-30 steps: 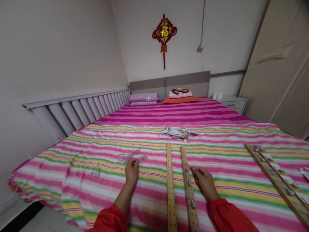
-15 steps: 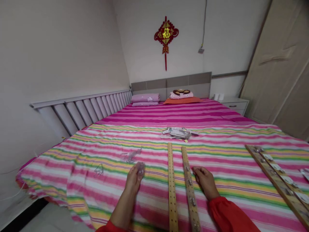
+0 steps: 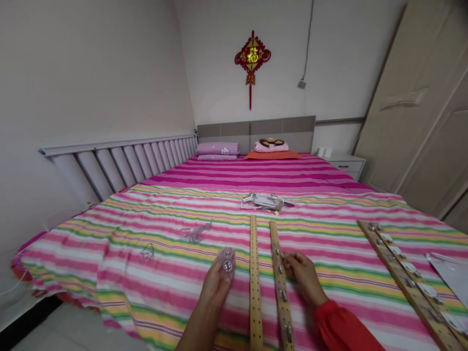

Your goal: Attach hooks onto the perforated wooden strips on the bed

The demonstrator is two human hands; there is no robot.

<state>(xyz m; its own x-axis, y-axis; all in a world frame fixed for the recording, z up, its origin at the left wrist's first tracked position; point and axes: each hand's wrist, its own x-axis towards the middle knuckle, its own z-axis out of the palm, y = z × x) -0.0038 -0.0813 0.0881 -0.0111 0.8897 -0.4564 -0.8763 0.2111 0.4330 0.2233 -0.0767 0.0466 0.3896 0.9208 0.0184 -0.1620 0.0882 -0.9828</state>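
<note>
Two long perforated wooden strips lie side by side on the striped bedspread (image 3: 146, 219). The left strip (image 3: 254, 282) is bare; the right strip (image 3: 280, 278) carries several small metal fittings. My left hand (image 3: 219, 280) is closed on a small clear packet (image 3: 227, 260) holding two round metal snaps, just left of the bare strip. My right hand (image 3: 302, 273) rests against the right strip, its fingers pinched at one of the fittings.
A pile of small packets (image 3: 265, 201) lies further up the bed. Loose clear wrappers (image 3: 195, 233) lie to the left. More fitted wooden strips (image 3: 409, 273) slant along the right side beside a white sheet (image 3: 451, 273). Pillows and a nightstand (image 3: 343, 163) stand at the head.
My left hand picked a clear snap packet off the wrappers and carried it right toward the strips. My right hand shifted left onto the right strip.
</note>
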